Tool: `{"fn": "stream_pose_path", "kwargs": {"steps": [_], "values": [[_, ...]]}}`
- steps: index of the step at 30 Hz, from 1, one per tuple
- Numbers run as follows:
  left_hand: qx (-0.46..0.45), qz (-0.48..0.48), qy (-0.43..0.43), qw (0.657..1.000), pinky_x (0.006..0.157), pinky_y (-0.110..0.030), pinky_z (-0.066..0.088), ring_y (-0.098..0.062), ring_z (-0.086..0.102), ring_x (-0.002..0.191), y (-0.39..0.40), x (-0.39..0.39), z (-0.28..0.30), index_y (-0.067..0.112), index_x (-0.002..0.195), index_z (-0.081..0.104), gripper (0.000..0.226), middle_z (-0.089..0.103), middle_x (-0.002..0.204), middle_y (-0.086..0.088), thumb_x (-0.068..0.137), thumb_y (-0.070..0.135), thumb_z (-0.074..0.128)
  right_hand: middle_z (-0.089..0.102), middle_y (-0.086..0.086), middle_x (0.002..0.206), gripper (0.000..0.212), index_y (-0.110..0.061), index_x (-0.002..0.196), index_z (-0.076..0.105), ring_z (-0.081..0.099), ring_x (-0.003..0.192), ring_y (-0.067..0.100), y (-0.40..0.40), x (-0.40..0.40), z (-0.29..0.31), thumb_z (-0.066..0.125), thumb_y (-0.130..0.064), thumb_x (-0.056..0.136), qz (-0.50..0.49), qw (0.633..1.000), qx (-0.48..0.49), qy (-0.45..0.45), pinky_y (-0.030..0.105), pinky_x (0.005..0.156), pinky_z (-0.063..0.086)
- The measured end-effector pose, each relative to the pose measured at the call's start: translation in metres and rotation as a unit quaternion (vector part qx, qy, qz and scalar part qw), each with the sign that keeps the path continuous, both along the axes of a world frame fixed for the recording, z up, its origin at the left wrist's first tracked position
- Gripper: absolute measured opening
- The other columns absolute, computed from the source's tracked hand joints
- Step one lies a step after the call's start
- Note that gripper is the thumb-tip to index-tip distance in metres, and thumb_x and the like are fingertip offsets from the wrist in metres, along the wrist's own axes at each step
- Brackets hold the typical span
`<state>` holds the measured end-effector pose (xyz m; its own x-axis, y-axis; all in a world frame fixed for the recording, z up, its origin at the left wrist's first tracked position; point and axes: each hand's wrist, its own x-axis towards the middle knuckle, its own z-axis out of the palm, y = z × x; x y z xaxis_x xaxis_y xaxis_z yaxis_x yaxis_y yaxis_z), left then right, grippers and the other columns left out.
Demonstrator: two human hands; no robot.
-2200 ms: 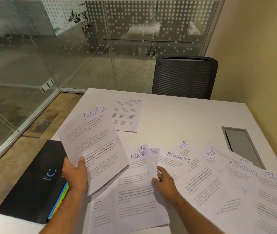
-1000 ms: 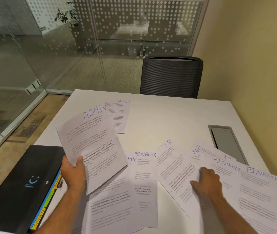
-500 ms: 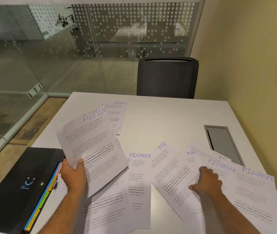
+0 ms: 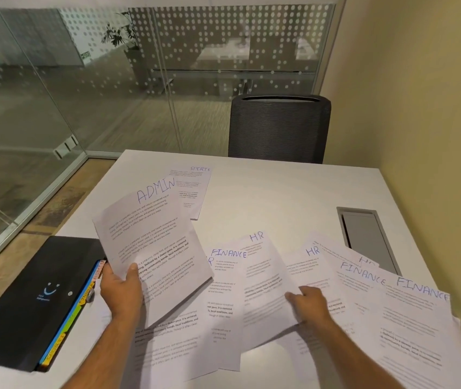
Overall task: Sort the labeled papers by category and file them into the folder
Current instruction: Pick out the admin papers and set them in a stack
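My left hand (image 4: 121, 290) grips the lower edge of a sheet headed ADMIN (image 4: 150, 242) and holds it tilted above the table. My right hand (image 4: 309, 303) pinches an HR sheet (image 4: 263, 282), whose near edge is raised off the table. Around it lie a FINANCE sheet (image 4: 225, 293), another HR sheet (image 4: 312, 265) and two overlapping FINANCE sheets (image 4: 409, 318) at the right. A SPORTS sheet (image 4: 192, 189) lies further back. A black folder (image 4: 35, 299) with coloured tabbed dividers sits at the left edge of the table.
The white table (image 4: 279, 197) has a grey cable hatch (image 4: 367, 237) at the right. A dark mesh chair (image 4: 278, 127) stands at the far side. Glass walls run along the left and back, and a yellow wall is on the right.
My right hand moved left from the FINANCE sheets onto the HR sheet and lifted its near edge. My left hand still holds the ADMIN sheet in the same place.
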<state>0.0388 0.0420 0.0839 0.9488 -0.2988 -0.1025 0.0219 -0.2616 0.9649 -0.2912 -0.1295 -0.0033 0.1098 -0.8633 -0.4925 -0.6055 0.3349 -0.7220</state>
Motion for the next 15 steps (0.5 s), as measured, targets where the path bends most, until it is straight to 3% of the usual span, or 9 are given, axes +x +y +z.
{"fn": "stream_pose_path", "kwargs": {"steps": [2,5,7,9,11,15], "values": [[0.001,-0.001,-0.004,1.000,0.091,-0.053,0.052,-0.027,0.055,0.109,-0.002,-0.005,0.000,0.014,0.136,0.046,0.046,0.056,0.130,-0.013,0.094,0.010,0.064,0.071,0.000,0.080,0.018,-0.016,0.078,0.071,0.067,0.080,0.017,0.009,0.014,-0.003,0.067,-0.028,0.090,0.065,0.998,0.007,0.006,0.022,0.060,0.045],[0.003,-0.003,-0.003,1.000,0.088,-0.052,0.054,-0.031,0.058,0.111,-0.005,-0.009,0.000,0.018,0.133,0.047,0.043,0.057,0.129,-0.014,0.094,0.012,0.065,0.056,-0.004,0.062,0.041,-0.017,0.058,0.049,0.055,0.064,0.014,0.016,0.022,-0.002,0.063,-0.036,0.091,0.106,0.994,-0.021,0.031,0.025,0.057,0.039],[0.009,-0.004,-0.002,1.000,0.088,-0.053,0.054,-0.033,0.059,0.112,-0.008,-0.010,-0.001,0.018,0.132,0.047,0.041,0.057,0.129,-0.014,0.094,0.013,0.065,0.059,-0.008,0.058,0.035,-0.017,0.058,0.053,0.057,0.059,0.010,0.013,0.007,-0.001,0.071,-0.034,0.083,0.074,0.994,-0.069,0.045,0.025,0.059,0.046],[0.009,-0.009,-0.002,1.000,0.087,-0.052,0.055,-0.033,0.060,0.111,-0.010,-0.010,-0.003,0.018,0.131,0.048,0.041,0.058,0.128,-0.014,0.094,0.014,0.065,0.067,-0.006,0.069,0.018,-0.022,0.069,0.062,0.062,0.063,0.008,0.006,-0.019,0.002,0.076,-0.032,0.074,0.038,0.988,-0.126,0.082,0.027,0.062,0.052],[0.006,-0.015,-0.002,1.000,0.087,-0.052,0.056,-0.033,0.060,0.111,-0.012,-0.012,-0.004,0.020,0.131,0.048,0.042,0.058,0.128,-0.013,0.094,0.014,0.066,0.065,-0.001,0.088,0.022,-0.026,0.080,0.063,0.058,0.078,0.012,-0.003,-0.050,0.005,0.078,-0.037,0.069,0.017,0.971,-0.177,0.157,0.033,0.070,0.054],[-0.004,-0.021,-0.002,1.000,0.091,-0.055,0.055,-0.032,0.058,0.112,-0.016,-0.015,-0.008,0.020,0.130,0.049,0.041,0.058,0.128,-0.014,0.093,0.010,0.066,0.056,0.007,0.116,0.078,-0.019,0.117,0.053,0.052,0.109,0.028,-0.021,-0.096,0.008,0.085,-0.058,0.056,0.013,0.945,-0.089,0.313,0.040,0.089,0.046]]}}
